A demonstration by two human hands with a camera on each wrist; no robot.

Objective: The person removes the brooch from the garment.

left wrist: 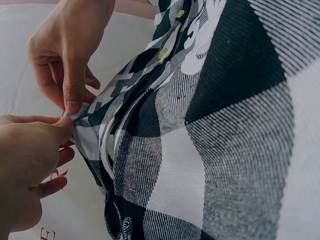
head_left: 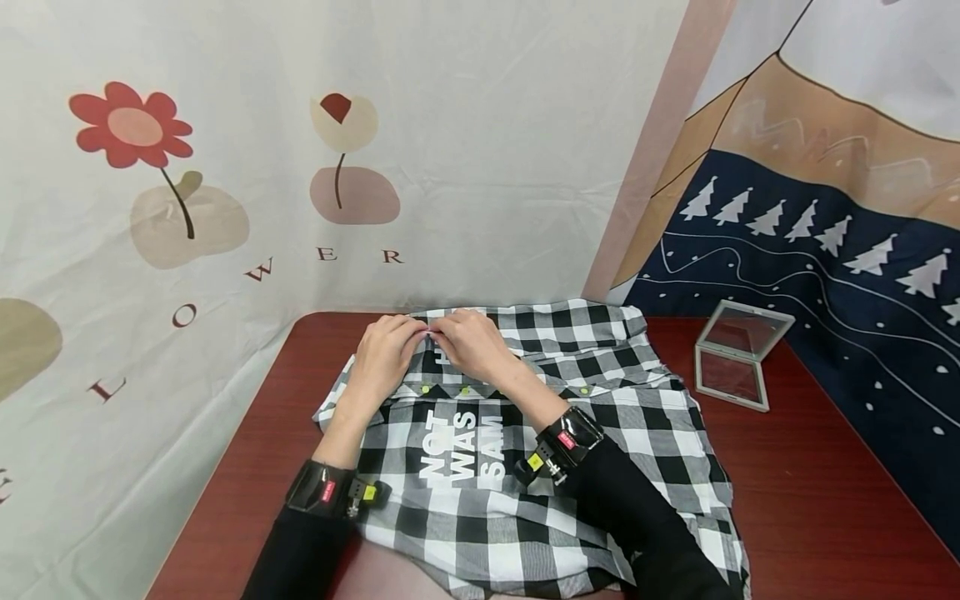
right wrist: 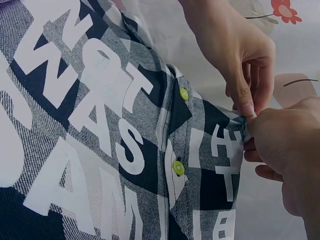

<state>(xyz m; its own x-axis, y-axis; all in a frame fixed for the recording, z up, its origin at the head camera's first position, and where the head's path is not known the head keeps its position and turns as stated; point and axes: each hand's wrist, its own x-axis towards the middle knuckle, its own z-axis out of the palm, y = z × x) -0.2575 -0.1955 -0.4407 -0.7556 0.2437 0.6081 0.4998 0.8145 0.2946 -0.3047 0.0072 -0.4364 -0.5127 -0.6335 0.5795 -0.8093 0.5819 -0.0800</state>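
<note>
Head view, shirt: a black-and-white checked cotton shirt (head_left: 555,433) with white printed letters lies spread flat on the dark red wooden worktop (head_left: 817,492), its collar end toward the flowered backdrop cloth (head_left: 225,167).
Head view, left hand: the left hand (head_left: 384,354) rests on the shirt's far edge, fingers curled and pinching the fabric at the placket.
Head view, right hand: the right hand (head_left: 472,342) meets the left at the same spot, fingertips touching, also pinching the cloth.
Head view, wrists: black wrist bands with small cameras sit on both dark sleeves.
Head view, surroundings: a clear square hinged case (head_left: 738,354) stands open on the worktop to the right, well apart from the shirt.
Left wrist view, hands: the left hand (left wrist: 27,165) and the right hand (left wrist: 65,55) clamp one small fold of the shirt's edge between thumb and fingertips.
Left wrist view, buttons: small yellow-green buttons (left wrist: 162,52) run along the placket beyond the hands.
Right wrist view, hands: the right hand (right wrist: 282,160) and left hand (right wrist: 240,60) nip the placket edge together.
Right wrist view, buttons: two of the buttons show, beside the white lettering (right wrist: 90,115).
</note>
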